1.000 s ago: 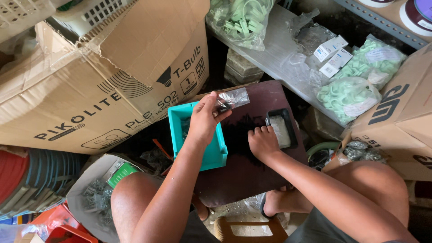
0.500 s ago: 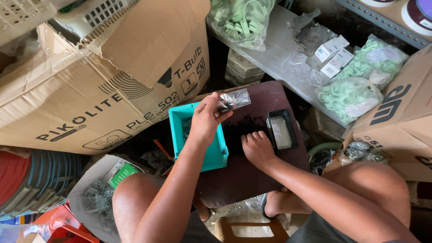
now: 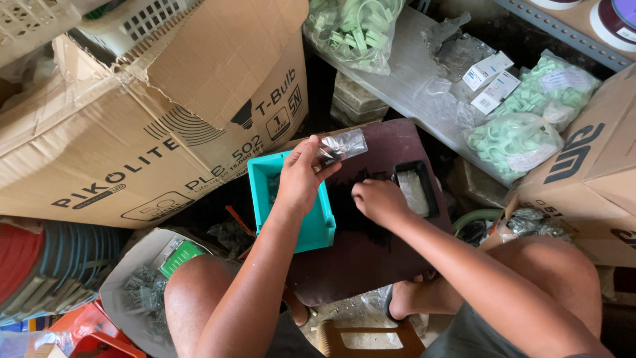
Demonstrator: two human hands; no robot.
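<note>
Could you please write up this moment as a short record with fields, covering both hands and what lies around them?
left hand: raised over the teal bin, pinching a small clear plastic bag between thumb and fingers
right hand: fingers curled down on the pile of small black pieces
surface: dark brown board bearing the bin, the pile and a black tray
black tray: to the right of the right hand, holding pale contents
background: large cardboard box at left, bags of pale green clips at right
</note>
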